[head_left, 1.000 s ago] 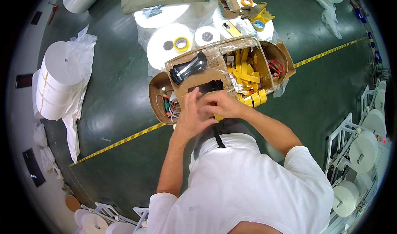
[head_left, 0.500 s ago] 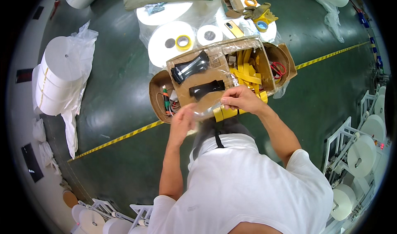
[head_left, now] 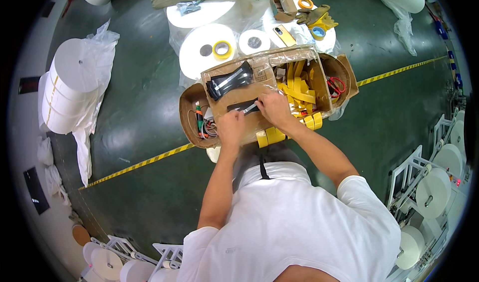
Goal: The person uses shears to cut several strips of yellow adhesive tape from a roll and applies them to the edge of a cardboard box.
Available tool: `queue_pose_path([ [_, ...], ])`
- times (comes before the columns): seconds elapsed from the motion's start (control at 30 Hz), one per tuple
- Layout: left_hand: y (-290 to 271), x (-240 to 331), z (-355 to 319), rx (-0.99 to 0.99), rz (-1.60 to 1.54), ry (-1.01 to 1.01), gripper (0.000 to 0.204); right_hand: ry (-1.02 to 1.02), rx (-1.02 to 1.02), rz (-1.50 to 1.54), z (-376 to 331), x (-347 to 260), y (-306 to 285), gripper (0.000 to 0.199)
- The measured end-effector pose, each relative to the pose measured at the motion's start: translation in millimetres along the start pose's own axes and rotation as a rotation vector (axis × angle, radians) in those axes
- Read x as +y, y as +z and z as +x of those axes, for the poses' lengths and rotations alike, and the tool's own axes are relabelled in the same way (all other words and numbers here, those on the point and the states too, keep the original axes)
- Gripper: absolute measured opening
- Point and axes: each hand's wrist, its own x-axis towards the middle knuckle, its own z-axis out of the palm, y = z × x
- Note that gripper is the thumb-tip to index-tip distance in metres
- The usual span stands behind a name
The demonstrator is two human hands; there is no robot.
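Note:
My left hand [head_left: 232,127] and my right hand [head_left: 273,108] are closed in pinches over a cardboard box top [head_left: 262,127]. Stretched between them is a short silvery strip [head_left: 250,108], possibly tape. It lies across a small black bundle [head_left: 239,105], partly covered by my fingers. Farther up on the cardboard rests a larger black bundle [head_left: 230,81] with a pale band along its middle.
Right of the cardboard surface, a compartment holds yellow strips [head_left: 298,87]; red-handled scissors [head_left: 337,84] sit in a side pocket. Cables and a green-orange tool [head_left: 200,120] fill the left pocket. Beyond stand large white rolls [head_left: 192,52], with a yellow tape roll [head_left: 222,49] and a phone [head_left: 284,35].
Both hands have come forward onto the cardboard, my left to the right and my right to the left. The silvery strip now lies across the small black bundle.

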Motion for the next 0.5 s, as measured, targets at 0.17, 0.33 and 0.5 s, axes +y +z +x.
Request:
queue_pose_path([
  [0.17,16.3,-4.6,6.0,0.029,0.059,-0.069,0.034,0.007,0.055,-0.072,-0.4,7.2,25.3,0.02],
  [0.33,13.3,-1.2,6.4,0.057,0.159,-0.155,0.037,0.045,0.074,-0.071,-2.3,0.6,17.9,0.02],
  [0.5,-44.7,4.0,-19.9,0.103,0.046,-0.236,0.05,-0.071,-0.087,0.115,-30.0,-13.7,-41.5,0.018],
])
